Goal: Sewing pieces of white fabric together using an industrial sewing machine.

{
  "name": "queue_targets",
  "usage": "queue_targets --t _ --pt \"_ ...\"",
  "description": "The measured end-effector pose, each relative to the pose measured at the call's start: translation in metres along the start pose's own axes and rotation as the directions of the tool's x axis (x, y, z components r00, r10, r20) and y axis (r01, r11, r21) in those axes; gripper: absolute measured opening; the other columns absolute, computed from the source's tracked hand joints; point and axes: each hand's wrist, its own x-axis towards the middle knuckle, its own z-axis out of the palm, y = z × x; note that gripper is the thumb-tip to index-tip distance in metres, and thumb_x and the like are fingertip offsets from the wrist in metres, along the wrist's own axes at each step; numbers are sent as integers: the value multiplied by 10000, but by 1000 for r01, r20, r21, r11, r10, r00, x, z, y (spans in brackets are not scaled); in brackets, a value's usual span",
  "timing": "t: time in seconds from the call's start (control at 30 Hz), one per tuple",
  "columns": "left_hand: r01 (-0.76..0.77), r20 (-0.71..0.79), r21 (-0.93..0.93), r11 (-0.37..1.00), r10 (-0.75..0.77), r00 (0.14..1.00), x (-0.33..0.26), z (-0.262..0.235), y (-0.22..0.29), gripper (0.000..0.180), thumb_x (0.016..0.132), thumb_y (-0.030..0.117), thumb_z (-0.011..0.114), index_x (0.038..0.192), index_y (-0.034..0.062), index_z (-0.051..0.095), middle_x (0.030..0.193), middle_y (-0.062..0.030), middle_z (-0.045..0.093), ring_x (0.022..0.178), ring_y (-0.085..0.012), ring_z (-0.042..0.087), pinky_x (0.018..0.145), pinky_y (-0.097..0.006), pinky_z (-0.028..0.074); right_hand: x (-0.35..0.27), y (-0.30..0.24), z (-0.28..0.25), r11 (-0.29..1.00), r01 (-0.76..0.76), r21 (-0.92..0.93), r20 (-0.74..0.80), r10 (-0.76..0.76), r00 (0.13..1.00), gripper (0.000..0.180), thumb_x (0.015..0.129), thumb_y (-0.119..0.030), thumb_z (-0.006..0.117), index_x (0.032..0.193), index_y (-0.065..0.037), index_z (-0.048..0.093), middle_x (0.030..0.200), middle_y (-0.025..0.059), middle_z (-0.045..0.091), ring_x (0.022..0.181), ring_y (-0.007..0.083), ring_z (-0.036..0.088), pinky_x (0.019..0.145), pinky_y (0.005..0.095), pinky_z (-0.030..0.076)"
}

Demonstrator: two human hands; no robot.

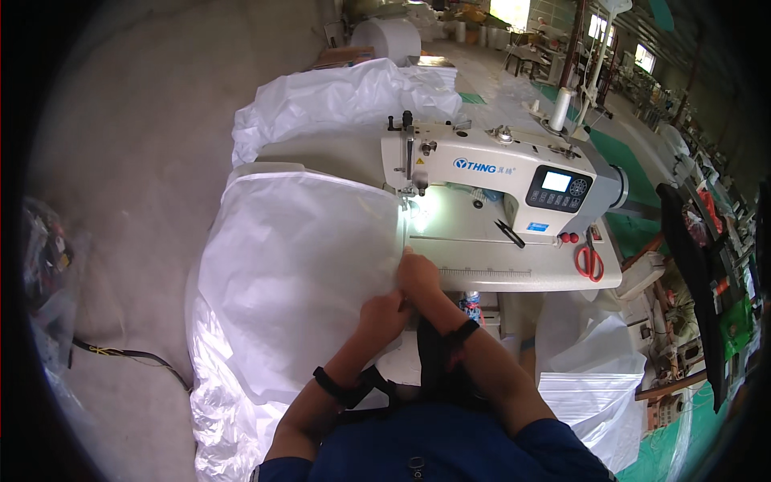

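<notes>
A large white sheet (297, 257), plastic-like or woven, lies over the left part of the sewing table and hangs down its front. Its right edge runs under the needle area of a white sewing machine (474, 165), where a lamp glows. My right hand (418, 277) is closed on that edge, a little in front of the needle. Just below and to the left, close against it, my left hand (383, 316) is closed on the same edge lower down. The fingertips of both hands are partly hidden.
Black thread snips (510, 234) and red-handled scissors (589, 263) lie on the machine table (482, 277). A thread cone (560, 110) stands behind the machine. More white material (337, 100) is bunched at the back, and folded white sheets (590, 402) hang at the lower right.
</notes>
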Motion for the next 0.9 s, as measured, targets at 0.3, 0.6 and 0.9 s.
queue_targets --t 0.3,0.6,0.9 --pt "11 -87 256 967 12 996 4 -42 -33 206 793 200 539 936 61 586 961 -150 598 962 -330 550 797 -467 426 8 -4 1 986 16 -166 13 -14 1000 311 833 -110 439 1087 33 546 812 175 655 773 321 650 660 402 511" --pt "345 -262 483 805 -243 934 33 -94 -121 483 796 398 594 1227 196 507 1280 -103 448 1217 -320 394 924 -618 296 59 -8 9 961 92 -259 -113 -125 986 228 822 -92 470 962 31 601 734 126 661 686 274 659 579 362 507" --pt "300 -184 400 866 -244 952 112 -101 -157 434 830 420 543 1226 248 504 1340 -43 415 1272 -243 347 961 -673 208 77 -7 6 995 -90 50 -128 96 987 231 840 -135 459 1006 -4 552 868 203 642 730 277 658 624 387 509"
